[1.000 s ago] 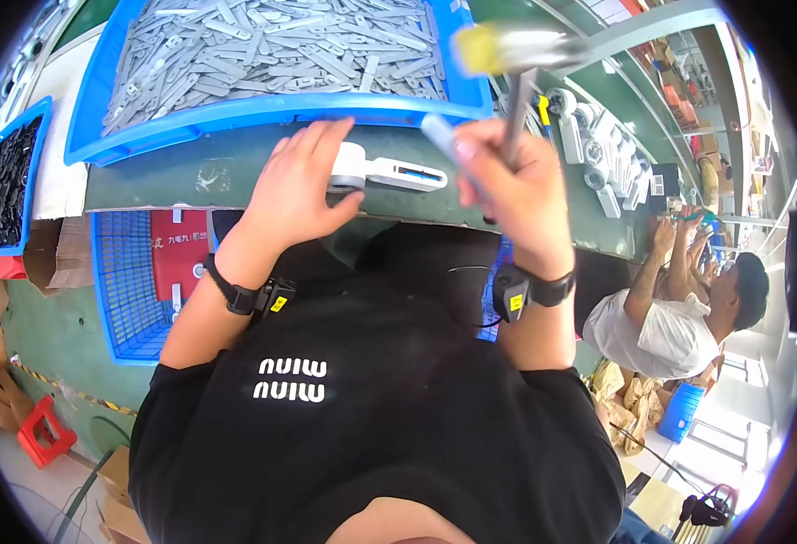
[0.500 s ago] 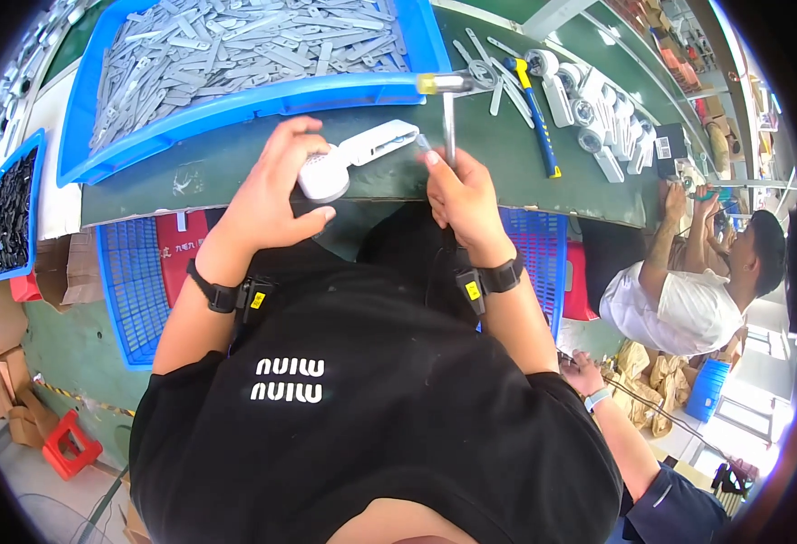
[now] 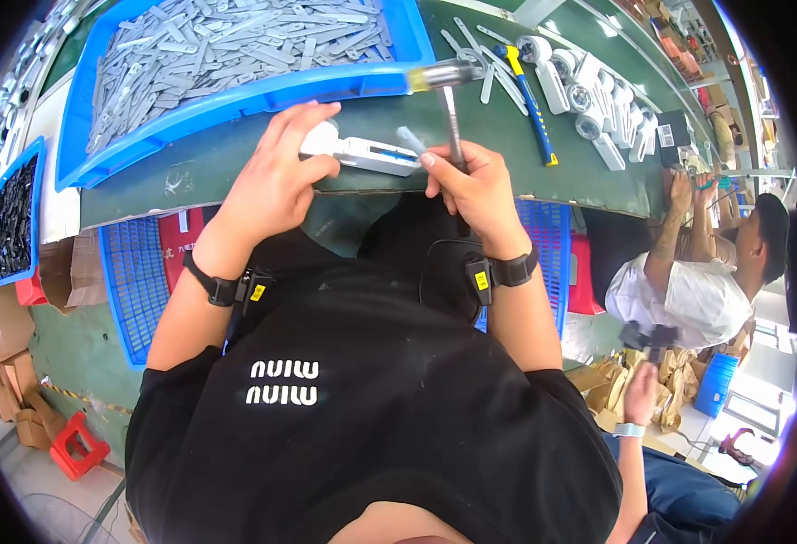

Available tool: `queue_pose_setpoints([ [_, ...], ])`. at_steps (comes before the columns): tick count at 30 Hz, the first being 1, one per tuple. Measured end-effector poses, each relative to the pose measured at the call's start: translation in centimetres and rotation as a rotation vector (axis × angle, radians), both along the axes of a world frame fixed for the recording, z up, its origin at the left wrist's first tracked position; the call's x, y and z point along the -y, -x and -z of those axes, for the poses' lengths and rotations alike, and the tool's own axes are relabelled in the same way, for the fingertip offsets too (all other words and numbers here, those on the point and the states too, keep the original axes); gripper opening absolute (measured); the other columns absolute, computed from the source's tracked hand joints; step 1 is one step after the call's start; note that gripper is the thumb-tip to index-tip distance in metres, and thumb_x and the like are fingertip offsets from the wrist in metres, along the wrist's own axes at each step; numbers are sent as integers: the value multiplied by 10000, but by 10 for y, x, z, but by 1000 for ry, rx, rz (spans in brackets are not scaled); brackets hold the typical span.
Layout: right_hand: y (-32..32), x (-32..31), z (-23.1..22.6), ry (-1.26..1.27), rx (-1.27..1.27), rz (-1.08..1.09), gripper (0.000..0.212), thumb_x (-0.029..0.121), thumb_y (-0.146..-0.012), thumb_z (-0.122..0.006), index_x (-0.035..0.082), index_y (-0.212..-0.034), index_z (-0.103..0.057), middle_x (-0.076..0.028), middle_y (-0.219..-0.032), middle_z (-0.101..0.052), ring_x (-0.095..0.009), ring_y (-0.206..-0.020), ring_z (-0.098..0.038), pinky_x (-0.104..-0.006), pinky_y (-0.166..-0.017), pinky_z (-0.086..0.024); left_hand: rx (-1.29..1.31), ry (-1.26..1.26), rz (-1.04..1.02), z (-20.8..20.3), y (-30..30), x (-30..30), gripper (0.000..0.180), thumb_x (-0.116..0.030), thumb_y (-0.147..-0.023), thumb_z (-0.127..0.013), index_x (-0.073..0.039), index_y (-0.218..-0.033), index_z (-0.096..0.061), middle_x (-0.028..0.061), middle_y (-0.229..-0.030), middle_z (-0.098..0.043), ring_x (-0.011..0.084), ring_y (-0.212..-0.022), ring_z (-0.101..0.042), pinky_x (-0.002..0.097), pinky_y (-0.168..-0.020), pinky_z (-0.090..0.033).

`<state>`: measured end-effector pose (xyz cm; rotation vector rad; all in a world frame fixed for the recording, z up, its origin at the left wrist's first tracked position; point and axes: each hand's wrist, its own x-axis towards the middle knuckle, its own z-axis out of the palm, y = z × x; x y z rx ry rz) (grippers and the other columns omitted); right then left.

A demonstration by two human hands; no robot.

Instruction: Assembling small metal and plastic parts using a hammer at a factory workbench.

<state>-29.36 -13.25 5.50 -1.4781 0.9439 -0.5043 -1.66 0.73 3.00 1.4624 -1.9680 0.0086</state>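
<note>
Both hands are kept at the near edge of a green worktop [image 3: 553,186]. By the curved fingers and thumb of the left hand [image 3: 276,172], the round end of a white device [image 3: 376,156] is clasped near that edge, its slotted handle pointed right. In the right hand [image 3: 473,186] a hammer [image 3: 454,127] is gripped, and a pale strip [image 3: 408,138] is pinched beside the handle's end. Below, blue crates [image 3: 136,290] are partly hidden by the worktop. Behind the device, a blue bin [image 3: 235,107] is heaped with grey strips [image 3: 244,41]; to its right, a yellow-and-blue hammer [image 3: 534,109] is laid beside clustered white devices [image 3: 589,100]. On the floor at left a red stool [image 3: 79,446] is seen. Farther right, a co-worker in white [image 3: 680,299] is seated, with a blue barrel [image 3: 716,385] placed nearby.
</note>
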Motion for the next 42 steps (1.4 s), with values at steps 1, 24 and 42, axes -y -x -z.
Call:
queue_pose_setpoints([
  [1,-1,1,-4,-2,2,7,202,215,-1056,-814,17,-1093,-802,-13,-749,-744,-40,-559,-565,-235,-502,-408,2,-2,7,1,2,-1,383,58,-755,-737,-92,-1105,-696,144,-1490,-661,452,-1438,-581,572,-1188,-480],
  [24,-55,34,-36,-36,-451,-386,421,412,-908,-949,40,-841,-764,-42,-644,-655,-111,-533,-564,-311,-504,-411,-276,114,-57,14,24,19,248,-133,-808,-937,-56,-1013,-820,84,-1005,-811,315,-1039,-743,482,-998,-582],
  [42,-20,16,29,447,-324,-157,289,312,-978,-837,33,-1052,-820,-155,-834,-763,-214,-790,-736,-407,-739,-582,0,106,-151,9,45,26,103,-68,-918,-775,-26,-1010,-793,134,-1051,-803,318,-1080,-783,557,-1220,-495],
])
